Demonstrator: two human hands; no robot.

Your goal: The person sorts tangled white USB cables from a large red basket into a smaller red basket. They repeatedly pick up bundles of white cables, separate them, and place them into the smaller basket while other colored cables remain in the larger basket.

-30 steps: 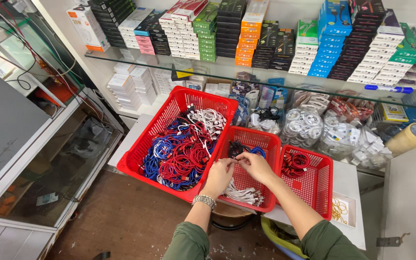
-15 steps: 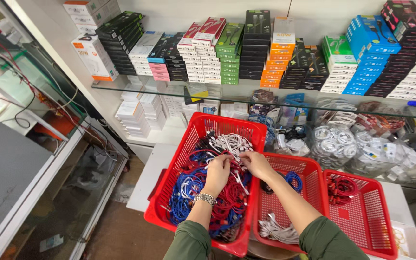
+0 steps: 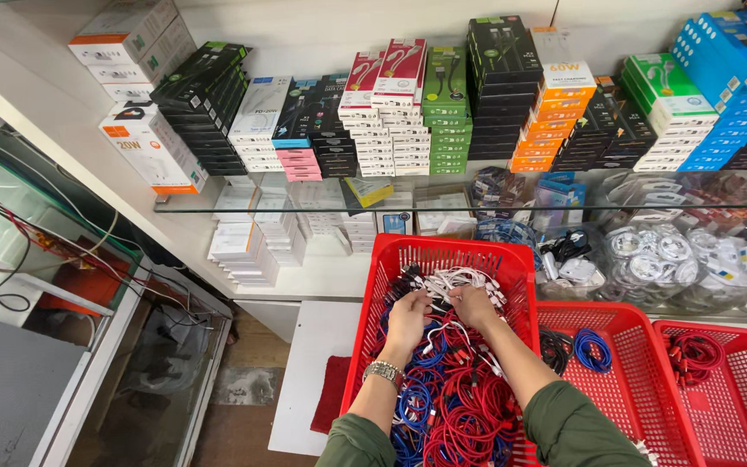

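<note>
Both my hands reach into a large red plastic basket (image 3: pixel 408 256) full of coiled red, blue and white cables (image 3: pixel 456 393). My left hand (image 3: pixel 408 318), with a metal watch on its wrist, rests on the cables with fingers curled at a dark cable end. My right hand (image 3: pixel 475 306) lies close beside it, fingers down among the white cables (image 3: pixel 456 278). Whether either hand truly grips a cable is hidden by the tangle.
Two smaller red baskets stand to the right: one (image 3: pixel 624 322) holding black and blue coils, one (image 3: pixel 741 402) holding red coils. A glass shelf (image 3: pixel 252 203) above carries stacked boxed goods. Bagged white cables (image 3: pixel 650 255) lie behind. A glass counter (image 3: pixel 36 259) stands left.
My hands moved from the middle basket leftward into the large basket and then deeper toward its far end. The view shifted left and closer to the shelf.
</note>
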